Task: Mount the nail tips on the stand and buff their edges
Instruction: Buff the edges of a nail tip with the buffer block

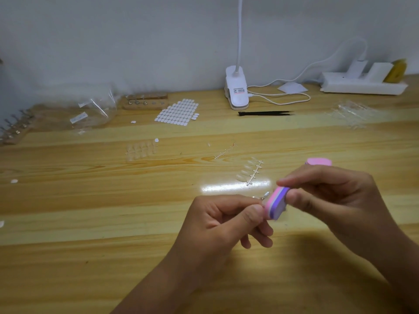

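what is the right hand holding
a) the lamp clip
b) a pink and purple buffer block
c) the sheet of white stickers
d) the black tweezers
b: the right hand pinches the pink and purple buffer block, next to the small metal holder that the left hand pinches; the black tweezers lie untouched on the table.

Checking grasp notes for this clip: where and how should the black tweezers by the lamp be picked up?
Probably the thicker left half of the tweezers, pinched from above, front and back. They lie flat on the table, tapering to fine tips at the right, and the lamp crowds the far side.
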The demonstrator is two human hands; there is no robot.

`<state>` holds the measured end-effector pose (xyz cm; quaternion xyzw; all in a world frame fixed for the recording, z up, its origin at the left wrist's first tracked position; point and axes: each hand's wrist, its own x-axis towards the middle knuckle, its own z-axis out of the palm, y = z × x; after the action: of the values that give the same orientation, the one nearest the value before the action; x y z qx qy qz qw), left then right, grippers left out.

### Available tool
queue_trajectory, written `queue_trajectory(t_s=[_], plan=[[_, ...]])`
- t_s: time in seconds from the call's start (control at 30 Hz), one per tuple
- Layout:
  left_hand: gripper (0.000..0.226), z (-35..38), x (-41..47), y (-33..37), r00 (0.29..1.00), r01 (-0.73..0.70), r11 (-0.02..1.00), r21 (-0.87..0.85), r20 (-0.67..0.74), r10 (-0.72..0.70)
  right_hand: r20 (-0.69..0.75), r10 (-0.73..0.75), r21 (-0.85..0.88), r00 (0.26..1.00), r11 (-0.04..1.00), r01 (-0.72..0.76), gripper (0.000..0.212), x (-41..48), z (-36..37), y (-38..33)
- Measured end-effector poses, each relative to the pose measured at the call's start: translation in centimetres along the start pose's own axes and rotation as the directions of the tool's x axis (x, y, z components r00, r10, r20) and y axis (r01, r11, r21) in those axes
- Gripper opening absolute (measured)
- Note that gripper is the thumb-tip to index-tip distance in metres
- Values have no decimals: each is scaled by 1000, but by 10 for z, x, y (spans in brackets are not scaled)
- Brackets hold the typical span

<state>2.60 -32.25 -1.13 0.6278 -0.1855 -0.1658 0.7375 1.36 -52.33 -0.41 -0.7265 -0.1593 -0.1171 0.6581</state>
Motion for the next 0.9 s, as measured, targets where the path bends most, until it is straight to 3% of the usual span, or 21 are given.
queue_trajectory(t_s=[0.2,0.3,0.47,0.63,0.77,0.9], plan=[[16,1,0,1,999,15,1000,-22,34,-15,65,-36,-41,997,998,38,22,-3,5,0],[18,0,0,2,999,13,1000,-17,47,-12,-26,-3,-7,1000,1000,3,16,0,-4,0],[19,0,0,2,996,23,1000,-14,86,-21,63,-36,-70,997,997,40,27,-3,1,0],[26,2,1,2,994,36,999,-18,101,-34,-108,61,94,992,994,-51,18,5,-14,0],[28,3,-1,0,985,45,999,-17,165,-41,45,34,116,998,993,-39,24,-1,-1,1],[28,3,-1,0,977,72,996,-45,206,-61,2,89,56,996,994,-89,33,1,-3,1]])
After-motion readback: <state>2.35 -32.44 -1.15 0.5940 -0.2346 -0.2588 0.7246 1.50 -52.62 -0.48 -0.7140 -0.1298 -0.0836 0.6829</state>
